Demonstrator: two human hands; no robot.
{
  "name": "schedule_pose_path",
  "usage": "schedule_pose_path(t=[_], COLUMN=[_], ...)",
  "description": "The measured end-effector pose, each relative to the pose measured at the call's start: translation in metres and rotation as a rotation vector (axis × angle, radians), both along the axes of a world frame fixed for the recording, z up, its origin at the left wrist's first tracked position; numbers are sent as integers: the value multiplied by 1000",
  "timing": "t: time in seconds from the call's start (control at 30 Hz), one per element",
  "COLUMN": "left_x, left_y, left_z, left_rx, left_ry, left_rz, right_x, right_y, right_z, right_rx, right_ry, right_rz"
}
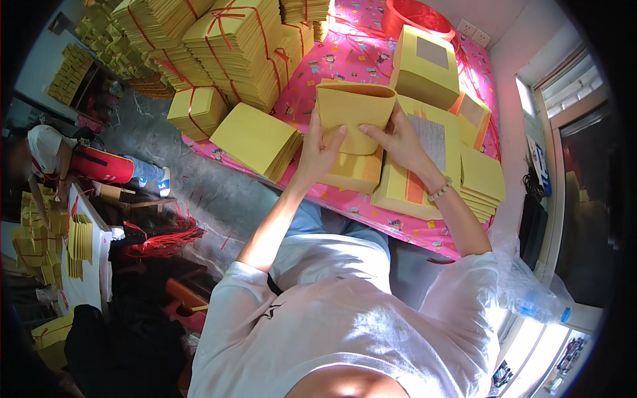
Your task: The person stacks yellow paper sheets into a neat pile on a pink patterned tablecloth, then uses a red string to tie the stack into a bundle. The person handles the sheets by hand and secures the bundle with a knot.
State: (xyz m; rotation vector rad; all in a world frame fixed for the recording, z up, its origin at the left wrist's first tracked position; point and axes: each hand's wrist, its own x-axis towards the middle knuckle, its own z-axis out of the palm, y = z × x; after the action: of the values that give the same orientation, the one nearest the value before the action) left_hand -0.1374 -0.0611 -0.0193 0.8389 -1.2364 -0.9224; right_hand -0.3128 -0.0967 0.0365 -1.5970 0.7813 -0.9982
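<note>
Both hands gripped one yellow envelope; left hand at its left edge, right hand at its right; yellow stack beside.

Open-mouthed yellow paper envelope, upright above a matching stack

At eleven o'clock, tied yellow paper bundles crowd the pink table. A red basket sits at twelve; red strings lie at eight.
</note>
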Motion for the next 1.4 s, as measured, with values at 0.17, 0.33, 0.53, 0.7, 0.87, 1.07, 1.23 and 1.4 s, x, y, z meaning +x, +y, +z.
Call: schedule_pose_path(t=[0.17, 0.33, 0.53, 0.7, 0.87, 1.07, 1.23, 1.4], left_x=[4, 9, 8, 8, 10, 13, 11, 5], left_y=[-4, -1, 2, 1, -4, -7, 0, 16], left_z=[1, 16, 45, 54, 49, 42, 44, 56], left_rx=[-28, 10, 260, 402, 442, 479, 411, 218], left_ry=[-48, -64, 158, 208, 230, 223, 197, 128], left_rz=[13, -50, -152, -148, -168, -158, -151, -85], right_x=[-1, -5, -5, -4, -3, -1, 1, 1], right_y=[-2, -3, -1, -5, -6, -5, 7, 14], right_z=[-1, 2, 29, 27, 29, 30, 36, 32], right_rx=[-86, -22, 167, 310, 457, 446, 160, 120], right_ry=[94, 67, 50, 32, -15, -14, 145, 77], right_rz=[-24, -10, 74, 86, 117, 130, 8, 16])
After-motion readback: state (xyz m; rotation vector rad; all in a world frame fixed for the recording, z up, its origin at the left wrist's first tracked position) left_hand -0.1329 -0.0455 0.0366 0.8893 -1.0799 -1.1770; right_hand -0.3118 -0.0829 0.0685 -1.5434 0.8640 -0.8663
